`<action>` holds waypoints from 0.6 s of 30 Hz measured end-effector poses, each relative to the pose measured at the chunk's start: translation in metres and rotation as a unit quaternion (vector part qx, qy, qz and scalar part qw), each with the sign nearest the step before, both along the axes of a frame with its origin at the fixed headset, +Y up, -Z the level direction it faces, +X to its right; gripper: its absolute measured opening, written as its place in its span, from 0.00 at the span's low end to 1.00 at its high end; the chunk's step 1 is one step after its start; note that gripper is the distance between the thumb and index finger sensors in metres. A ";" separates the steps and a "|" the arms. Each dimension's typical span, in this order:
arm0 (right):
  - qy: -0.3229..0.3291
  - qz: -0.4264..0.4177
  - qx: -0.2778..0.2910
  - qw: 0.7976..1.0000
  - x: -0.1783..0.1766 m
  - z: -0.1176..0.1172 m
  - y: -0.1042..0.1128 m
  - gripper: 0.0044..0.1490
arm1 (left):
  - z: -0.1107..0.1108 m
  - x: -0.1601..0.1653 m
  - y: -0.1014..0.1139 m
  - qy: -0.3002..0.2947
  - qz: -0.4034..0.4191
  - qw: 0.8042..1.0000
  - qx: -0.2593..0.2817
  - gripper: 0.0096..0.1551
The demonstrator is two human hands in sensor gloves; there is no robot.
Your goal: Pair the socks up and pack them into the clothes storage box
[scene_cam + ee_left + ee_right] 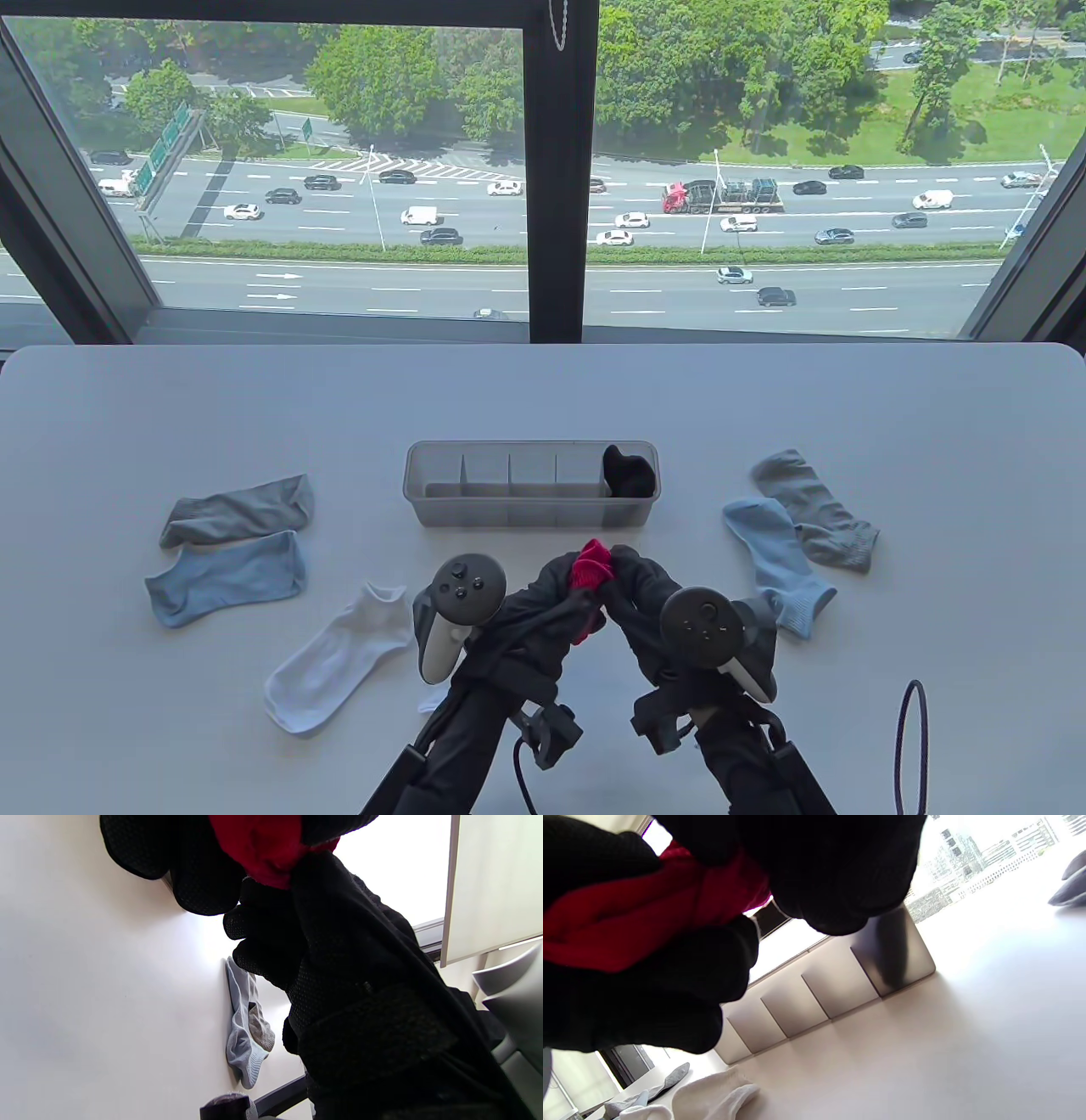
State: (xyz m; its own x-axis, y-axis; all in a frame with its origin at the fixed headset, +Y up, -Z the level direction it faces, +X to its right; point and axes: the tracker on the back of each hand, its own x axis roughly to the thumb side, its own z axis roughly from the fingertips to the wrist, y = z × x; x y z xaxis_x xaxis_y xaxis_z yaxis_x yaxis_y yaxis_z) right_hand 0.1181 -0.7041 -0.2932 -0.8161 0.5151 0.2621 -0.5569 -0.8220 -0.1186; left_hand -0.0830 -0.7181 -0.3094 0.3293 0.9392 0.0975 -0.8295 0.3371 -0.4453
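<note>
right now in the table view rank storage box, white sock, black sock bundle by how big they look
1. storage box
2. white sock, though it lies nearer the camera
3. black sock bundle, in the box's right end compartment

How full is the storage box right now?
Mostly empty. The box holds only a black bundle in its rightmost compartment; the other compartments show bare dividers. The red socks are outside it, gripped by both hands.

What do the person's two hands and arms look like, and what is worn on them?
Both hands wear black mesh-textured sensor gloves. The left hand carries a tracker with a dark grey round face, small buttons and a white handle. The right hand carries a similar tracker. Black sleeves cover both arms, with black cables and clamps near the wrists.
</note>
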 end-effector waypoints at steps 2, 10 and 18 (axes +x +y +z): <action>-0.002 0.004 -0.002 1.000 0.006 -0.002 -0.001 0.25 | 0.000 0.004 0.003 -0.028 0.003 1.000 -0.008 0.34; 0.004 -0.189 -0.094 0.978 0.023 -0.010 -0.011 0.24 | 0.003 0.008 0.002 -0.007 -0.077 0.997 -0.011 0.34; 0.005 -0.229 -0.089 0.969 0.022 -0.008 -0.006 0.25 | 0.017 0.012 0.022 0.019 -0.154 0.958 0.240 0.29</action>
State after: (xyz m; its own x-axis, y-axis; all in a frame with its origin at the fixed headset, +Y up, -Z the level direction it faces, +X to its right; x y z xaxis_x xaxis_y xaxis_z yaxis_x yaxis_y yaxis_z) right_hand 0.1403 -0.7097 -0.3007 -0.4886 0.8609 0.1420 -0.8689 -0.4948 0.0103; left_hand -0.0711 -0.6957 -0.2924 0.5951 0.6467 0.4770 -0.6702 0.7270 -0.1495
